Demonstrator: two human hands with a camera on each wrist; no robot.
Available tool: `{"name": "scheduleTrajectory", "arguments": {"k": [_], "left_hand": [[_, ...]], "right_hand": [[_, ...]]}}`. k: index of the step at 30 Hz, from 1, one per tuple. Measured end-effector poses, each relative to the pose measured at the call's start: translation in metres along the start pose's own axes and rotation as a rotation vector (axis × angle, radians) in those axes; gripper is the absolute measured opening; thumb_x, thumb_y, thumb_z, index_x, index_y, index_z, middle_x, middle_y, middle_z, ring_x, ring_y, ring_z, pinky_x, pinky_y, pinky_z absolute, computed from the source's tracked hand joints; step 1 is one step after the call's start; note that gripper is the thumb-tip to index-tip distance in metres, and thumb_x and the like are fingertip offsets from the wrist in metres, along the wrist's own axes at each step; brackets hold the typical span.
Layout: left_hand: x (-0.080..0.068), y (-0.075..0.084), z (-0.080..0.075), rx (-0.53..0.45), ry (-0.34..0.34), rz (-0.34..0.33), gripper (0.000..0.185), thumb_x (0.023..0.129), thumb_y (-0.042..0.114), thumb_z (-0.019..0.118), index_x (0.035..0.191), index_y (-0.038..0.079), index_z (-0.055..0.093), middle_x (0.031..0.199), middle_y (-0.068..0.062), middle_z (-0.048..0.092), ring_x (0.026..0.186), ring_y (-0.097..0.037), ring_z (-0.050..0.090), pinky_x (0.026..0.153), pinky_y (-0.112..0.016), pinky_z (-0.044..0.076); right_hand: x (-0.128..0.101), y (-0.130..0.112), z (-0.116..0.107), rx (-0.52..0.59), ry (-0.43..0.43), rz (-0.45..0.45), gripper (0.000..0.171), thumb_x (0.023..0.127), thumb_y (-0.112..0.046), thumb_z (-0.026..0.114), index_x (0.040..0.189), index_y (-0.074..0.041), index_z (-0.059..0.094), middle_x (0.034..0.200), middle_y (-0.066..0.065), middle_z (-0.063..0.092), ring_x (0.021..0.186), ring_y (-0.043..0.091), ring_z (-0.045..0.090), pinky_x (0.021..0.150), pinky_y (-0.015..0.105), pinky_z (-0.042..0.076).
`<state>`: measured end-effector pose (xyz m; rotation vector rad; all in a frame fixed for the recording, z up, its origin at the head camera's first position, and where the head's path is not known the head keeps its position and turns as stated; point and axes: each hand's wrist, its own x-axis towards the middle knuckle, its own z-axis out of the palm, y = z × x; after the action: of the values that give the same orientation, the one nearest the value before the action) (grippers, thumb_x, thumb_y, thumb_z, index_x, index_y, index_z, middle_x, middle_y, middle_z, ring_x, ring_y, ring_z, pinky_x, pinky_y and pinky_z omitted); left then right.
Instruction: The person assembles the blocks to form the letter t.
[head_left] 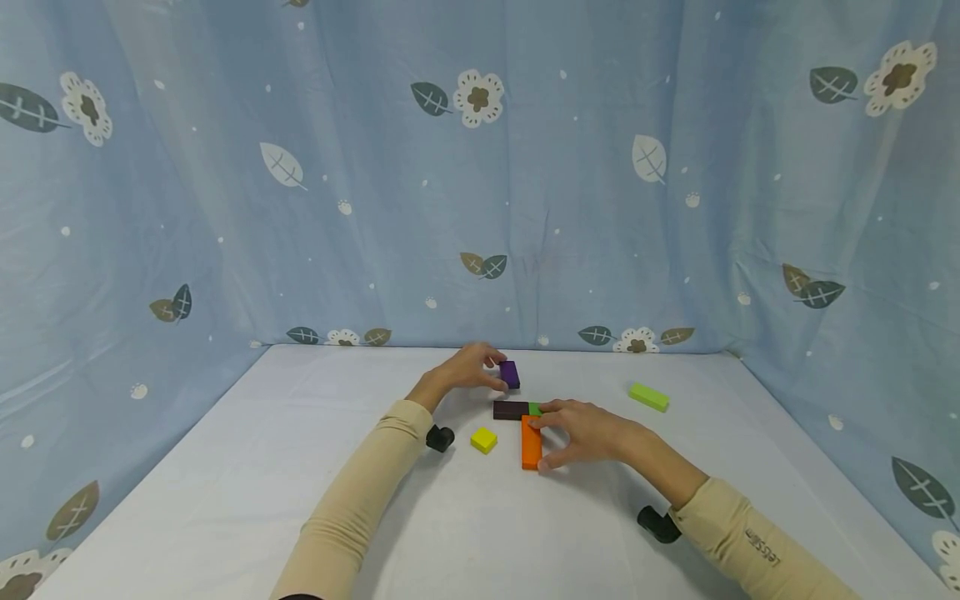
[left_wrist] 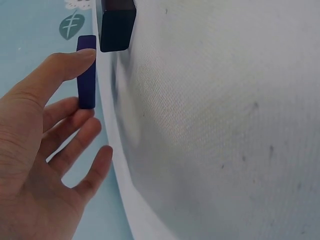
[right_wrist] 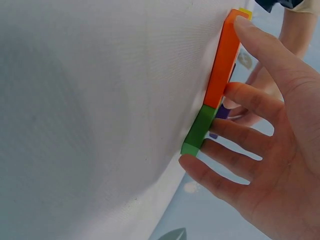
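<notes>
My left hand (head_left: 463,369) pinched the purple block (head_left: 510,374) beyond the joined orange block (head_left: 531,442), which my right hand (head_left: 581,431) steadied; two blocks remained loose.

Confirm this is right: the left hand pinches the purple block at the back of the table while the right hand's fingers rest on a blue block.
Not quite: the right hand rests its fingers on an orange block, not blue; head and right wrist views show it. The left hand does pinch the purple block.

bare table (head_left: 225,500) lies open around the clustered blocks; curtain (head_left: 480,208) walls off three sides.
</notes>
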<state>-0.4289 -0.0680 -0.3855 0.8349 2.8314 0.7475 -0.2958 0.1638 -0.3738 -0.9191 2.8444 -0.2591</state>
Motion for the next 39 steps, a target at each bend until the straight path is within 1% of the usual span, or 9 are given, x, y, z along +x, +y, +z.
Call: {"name": "scheduleTrajectory", "arguments": {"k": [8,15,23,29,35,39], "left_hand": [[0.0,0.001,0.001,-0.015,-0.002,0.007,0.06,0.071,0.038,0.074,0.122,0.013,0.057,0.115,-0.007,0.059,0.104,-0.02,0.054,0.086,-0.033,0.047],[0.001,0.001,0.004,-0.007,-0.006,0.0,0.06,0.07,0.04,0.075,0.122,0.016,0.058,0.112,-0.004,0.06,0.102,-0.019,0.054,0.083,-0.031,0.047],[0.004,0.002,0.008,0.012,-0.024,0.031,0.061,0.07,0.041,0.075,0.123,0.016,0.057,0.113,-0.001,0.06,0.102,-0.016,0.055,0.085,-0.03,0.047],[0.005,0.005,0.009,0.05,-0.025,0.078,0.061,0.07,0.042,0.074,0.123,0.016,0.058,0.114,0.0,0.061,0.103,-0.016,0.056,0.085,-0.029,0.047],[0.004,0.01,0.008,0.049,-0.032,0.074,0.06,0.07,0.042,0.074,0.122,0.015,0.058,0.113,-0.001,0.061,0.102,-0.017,0.056,0.084,-0.029,0.048],[0.005,0.011,0.008,0.065,-0.035,0.091,0.061,0.071,0.042,0.074,0.123,0.015,0.058,0.114,0.0,0.061,0.102,-0.016,0.056,0.085,-0.028,0.048]], "right_hand": [[0.001,0.001,0.001,-0.008,0.002,0.003,0.071,0.065,-0.064,0.065,0.125,-0.026,0.056,0.139,0.008,0.044,0.124,0.03,0.044,0.098,0.053,0.037],[0.001,0.001,0.001,-0.002,0.001,0.0,0.072,0.065,-0.065,0.065,0.126,-0.026,0.055,0.14,0.008,0.043,0.125,0.031,0.043,0.099,0.053,0.037],[0.0,0.002,0.002,0.002,0.005,-0.008,0.072,0.066,-0.065,0.064,0.125,-0.025,0.055,0.139,0.008,0.043,0.125,0.031,0.043,0.099,0.053,0.036],[0.001,0.003,0.004,-0.002,0.015,-0.021,0.071,0.066,-0.065,0.064,0.124,-0.024,0.057,0.138,0.01,0.044,0.123,0.03,0.045,0.098,0.052,0.038],[0.001,0.003,0.004,0.002,0.018,-0.021,0.07,0.066,-0.065,0.064,0.123,-0.024,0.057,0.137,0.009,0.045,0.123,0.03,0.045,0.098,0.052,0.038],[0.001,0.003,0.004,0.003,0.016,-0.012,0.071,0.066,-0.065,0.064,0.124,-0.025,0.057,0.138,0.008,0.044,0.124,0.03,0.044,0.098,0.053,0.037]]}}
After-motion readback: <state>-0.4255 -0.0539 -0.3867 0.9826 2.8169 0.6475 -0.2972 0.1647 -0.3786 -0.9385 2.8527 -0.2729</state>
